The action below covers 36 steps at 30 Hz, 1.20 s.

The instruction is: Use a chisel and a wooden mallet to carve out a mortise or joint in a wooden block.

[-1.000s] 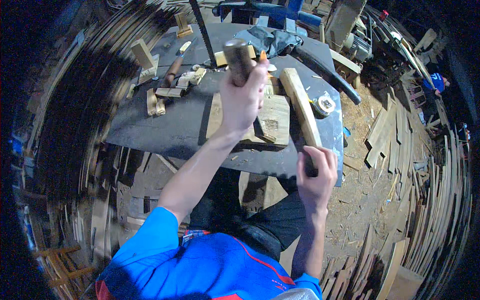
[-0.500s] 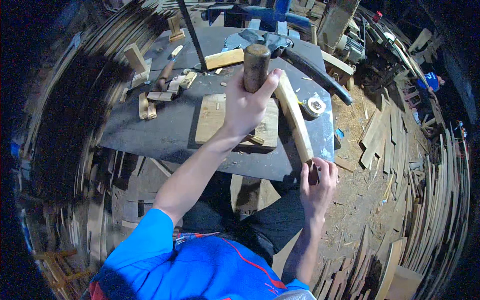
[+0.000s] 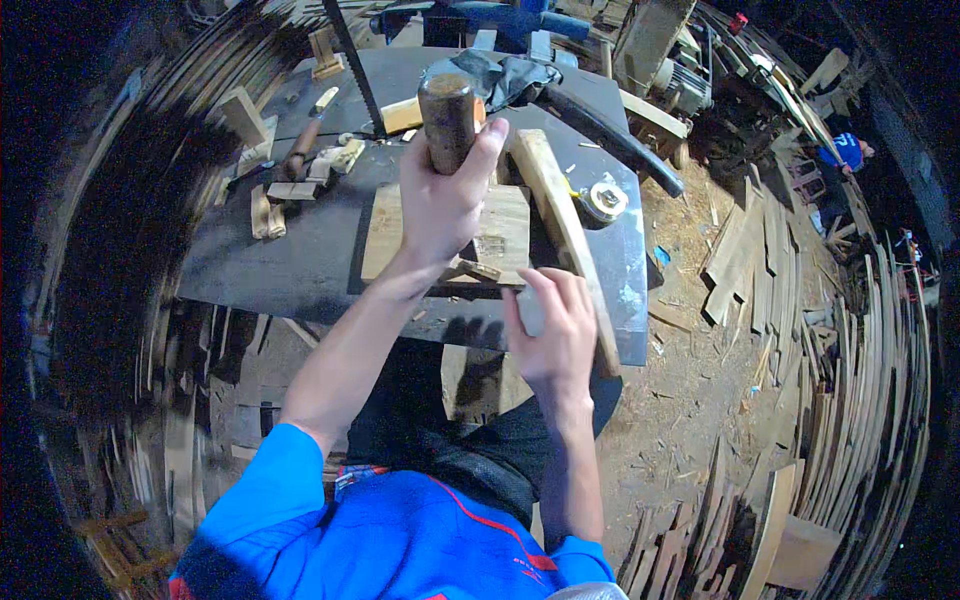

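Note:
My left hand [image 3: 440, 205] is closed round a thick, dark brown wooden handle [image 3: 447, 110], its rounded end pointing up. What lies below the grip is hidden. Under that hand a flat wooden block [image 3: 385, 232] rests on the table, with a small wood piece [image 3: 480, 270] at its near edge. My right hand [image 3: 560, 335] is beside the block's near right corner, thumb and fingers apart, holding nothing visible. To its right lies a long, slightly curved wooden bar [image 3: 553, 205], its near end jutting past the table edge.
On the dark table [image 3: 270, 255] are a saw [image 3: 355, 70], wood offcuts [image 3: 268, 212], a brown-handled tool [image 3: 302, 145], a tape measure [image 3: 603, 202], a dark tube [image 3: 620, 145] and a dark cloth [image 3: 500, 75]. Stacked planks [image 3: 860, 400] line the right side. Another person [image 3: 845, 150] is far right.
My right hand has let go of the wooden bar's near end and moved left toward the block. My left hand still grips the handle. The whole view has shifted slightly.

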Motion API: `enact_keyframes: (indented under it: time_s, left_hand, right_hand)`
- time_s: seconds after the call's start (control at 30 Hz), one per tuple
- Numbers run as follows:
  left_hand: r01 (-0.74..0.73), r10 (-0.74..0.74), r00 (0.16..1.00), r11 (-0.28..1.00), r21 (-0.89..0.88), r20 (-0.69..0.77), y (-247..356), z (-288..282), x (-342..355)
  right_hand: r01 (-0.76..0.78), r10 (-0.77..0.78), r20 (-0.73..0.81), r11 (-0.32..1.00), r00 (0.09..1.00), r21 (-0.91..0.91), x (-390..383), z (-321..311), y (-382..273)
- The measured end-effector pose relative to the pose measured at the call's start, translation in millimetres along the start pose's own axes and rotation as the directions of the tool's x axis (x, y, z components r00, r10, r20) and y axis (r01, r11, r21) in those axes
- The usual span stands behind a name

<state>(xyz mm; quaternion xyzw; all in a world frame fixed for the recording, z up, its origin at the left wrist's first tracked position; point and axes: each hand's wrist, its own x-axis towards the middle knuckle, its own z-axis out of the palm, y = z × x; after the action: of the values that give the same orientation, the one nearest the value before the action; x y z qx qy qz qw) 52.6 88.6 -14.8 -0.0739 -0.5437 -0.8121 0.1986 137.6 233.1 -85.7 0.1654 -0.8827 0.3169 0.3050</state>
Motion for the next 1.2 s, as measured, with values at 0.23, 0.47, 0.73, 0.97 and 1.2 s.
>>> enact_keyframes:
  time_s: [0.23, 0.47, 0.73, 0.97, 1.2]
  left_hand:
    - [-0.041, 0.043, 0.999, 0.996, 0.083, -0.026, -5.9, 3.4, -6.1]
    - [-0.023, 0.023, 1.000, 0.999, 0.031, -0.003, -11.6, -1.4, -4.9]
    - [-0.022, 0.021, 1.000, 0.998, 0.060, 0.019, -6.8, 3.0, -4.7]
    - [-0.038, 0.034, 0.999, 0.991, 0.125, 0.034, -7.5, 2.8, -5.5]
    - [-0.065, 0.042, 0.991, 0.980, 0.190, 0.126, -20.3, 0.1, 10.3]
  right_hand:
    - [-0.141, 0.144, 0.155, 0.990, 0.977, -0.029, 3.2, 15.3, -7.7]
    - [-0.199, 0.189, 0.189, 0.979, 0.964, 0.037, 3.3, 21.6, -3.8]
    - [-0.238, 0.222, 0.173, 0.968, 0.960, 0.076, 2.1, 23.2, -4.2]
    - [-0.235, 0.219, 0.170, 0.969, 0.961, 0.081, 0.4, 24.4, -5.3]
    - [-0.240, 0.225, 0.188, 0.969, 0.956, 0.060, 2.1, 24.9, -4.4]
